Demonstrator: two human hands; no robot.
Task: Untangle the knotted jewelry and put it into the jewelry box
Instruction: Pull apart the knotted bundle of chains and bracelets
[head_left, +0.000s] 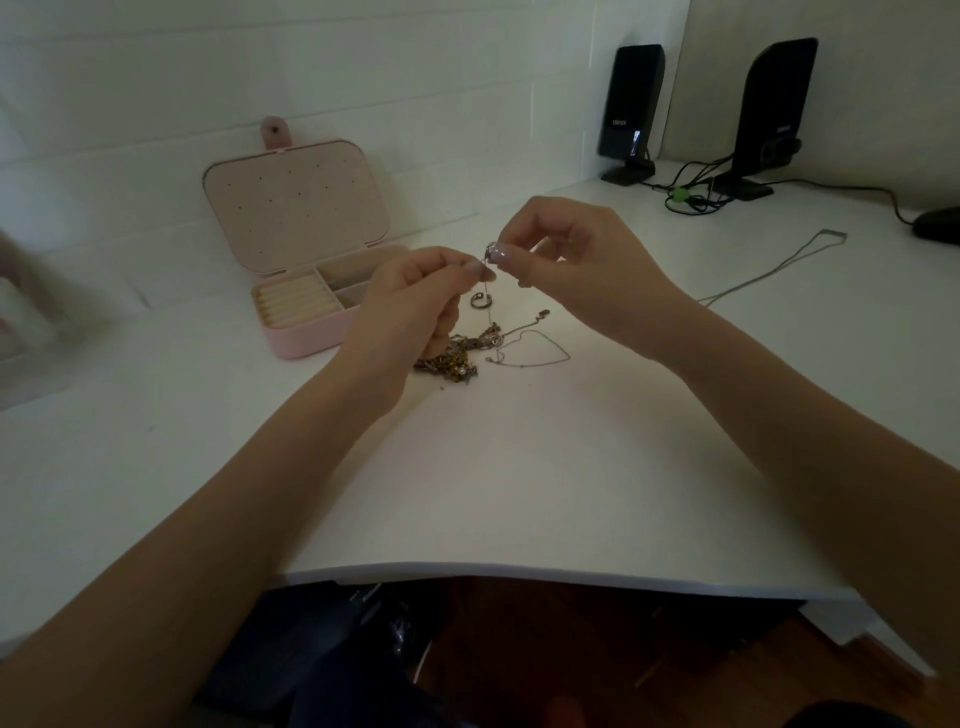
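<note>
A knotted heap of gold and silver chains (457, 356) lies on the white desk (519, 467). A thin silver chain (535, 353) loops out of it to the right. My left hand (410, 301) and my right hand (576, 254) are raised above the heap, fingertips together, both pinching a small silver piece (490, 251) from which a fine strand hangs down. A ring (481, 300) lies just behind the heap. The pink jewelry box (306, 332) stands open at the left, its lid (296, 208) leaning back.
Two black speakers (631, 104) (774, 109) with tangled cables (691, 197) stand at the back right. A long thin necklace (769, 275) lies stretched out on the right. A dark mouse (940, 223) sits at the right edge. A blurred clear object (31, 312) is at the left.
</note>
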